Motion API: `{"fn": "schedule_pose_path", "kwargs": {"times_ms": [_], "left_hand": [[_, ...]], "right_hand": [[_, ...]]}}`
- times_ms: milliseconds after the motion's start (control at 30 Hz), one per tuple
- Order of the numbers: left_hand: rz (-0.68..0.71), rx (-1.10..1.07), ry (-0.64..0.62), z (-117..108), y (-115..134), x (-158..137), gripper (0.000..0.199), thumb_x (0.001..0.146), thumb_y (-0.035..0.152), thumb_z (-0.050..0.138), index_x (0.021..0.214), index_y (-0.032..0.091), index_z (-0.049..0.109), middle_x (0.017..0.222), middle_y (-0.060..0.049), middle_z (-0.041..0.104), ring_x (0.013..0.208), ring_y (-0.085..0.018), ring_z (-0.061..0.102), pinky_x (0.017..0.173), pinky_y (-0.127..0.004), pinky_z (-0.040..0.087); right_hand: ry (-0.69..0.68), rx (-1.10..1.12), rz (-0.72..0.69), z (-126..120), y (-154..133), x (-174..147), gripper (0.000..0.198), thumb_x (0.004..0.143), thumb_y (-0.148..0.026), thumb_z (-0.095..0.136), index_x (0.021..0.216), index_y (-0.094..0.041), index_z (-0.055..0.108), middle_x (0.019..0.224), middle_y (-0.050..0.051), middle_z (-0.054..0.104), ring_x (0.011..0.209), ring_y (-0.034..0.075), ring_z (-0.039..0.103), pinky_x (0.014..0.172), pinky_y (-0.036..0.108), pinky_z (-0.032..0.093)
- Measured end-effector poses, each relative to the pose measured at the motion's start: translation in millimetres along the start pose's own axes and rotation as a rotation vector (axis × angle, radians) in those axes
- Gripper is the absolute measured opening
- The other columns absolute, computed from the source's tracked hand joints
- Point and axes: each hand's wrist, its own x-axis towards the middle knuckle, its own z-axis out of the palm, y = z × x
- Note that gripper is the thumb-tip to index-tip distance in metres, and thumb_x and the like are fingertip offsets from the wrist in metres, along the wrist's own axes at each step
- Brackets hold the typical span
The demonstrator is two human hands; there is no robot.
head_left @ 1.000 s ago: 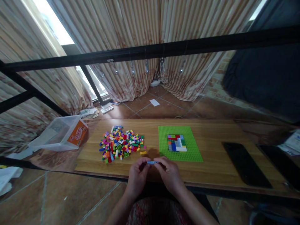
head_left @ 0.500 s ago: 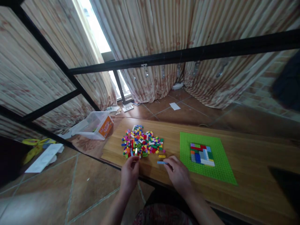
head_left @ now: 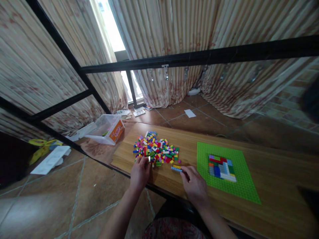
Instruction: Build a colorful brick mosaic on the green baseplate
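Blue brick (head_left: 175, 169): at the table's (head_left: 163, 179) near side, resting or just lifted, unclear; pinched at its three o'clock end by the right hand (head_left: 195, 186), probably to leave most of its length uncovered. Yellow brick (head_left: 177, 166): at twelve o'clock, just beyond, nearly parallel; touching or apart, impossible to tell. Left hand (head_left: 141, 172): at nine o'clock, fingers curled at the pile's (head_left: 157, 149) near edge; grasping or merely touching, impossible to tell. Pile: between ten and eleven, loose and shallow, likely for seeing pieces singly. Green plate (head_left: 204, 166): at three o'clock, flat, perhaps set apart for working room; multicoloured block (head_left: 222, 168) seated on it. Tub (head_left: 99, 131): at ten o'clock, farther off, open.
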Motion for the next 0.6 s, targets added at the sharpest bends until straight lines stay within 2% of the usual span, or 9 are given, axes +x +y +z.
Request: {"fn": "schedule_pose_path", "kwargs": {"times_ms": [233, 467, 600], "left_hand": [[0.013, 0.031, 0.017, 3.6, 2.2, 1.7, 0.017, 0.090, 0.028, 0.047, 0.088, 0.021, 0.063, 0.093, -0.005, 0.061, 0.084, -0.018, 0.060, 0.074, -0.029, 0.047], [0.077, -0.132, 0.039, 9.3, 7.3, -1.9, 0.015, 0.089, 0.026, 0.048, 0.088, 0.021, 0.063, 0.095, -0.006, 0.062, 0.088, -0.017, 0.060, 0.078, -0.029, 0.048], [0.093, -0.163, 0.081, 4.6, 8.3, 16.3, 0.017, 0.090, 0.026, 0.047, 0.091, 0.020, 0.063, 0.094, -0.006, 0.063, 0.081, -0.015, 0.061, 0.074, -0.026, 0.047]], "right_hand": [[0.013, 0.025, -0.011, -0.7, 0.8, -0.6, 0.024, 0.090, -0.026, 0.042, 0.103, -0.022, 0.062, 0.099, 0.006, 0.064, 0.092, 0.020, 0.061, 0.079, 0.032, 0.047], [0.012, 0.050, -0.021, -1.1, 2.0, -1.2, 0.022, 0.091, -0.027, 0.042, 0.100, -0.022, 0.062, 0.097, 0.006, 0.065, 0.090, 0.020, 0.062, 0.078, 0.032, 0.047], [-0.003, 0.050, -0.007, -1.3, 1.5, -1.2, 0.021, 0.091, -0.027, 0.043, 0.101, -0.022, 0.061, 0.098, 0.005, 0.065, 0.092, 0.020, 0.062, 0.080, 0.033, 0.046]]}}
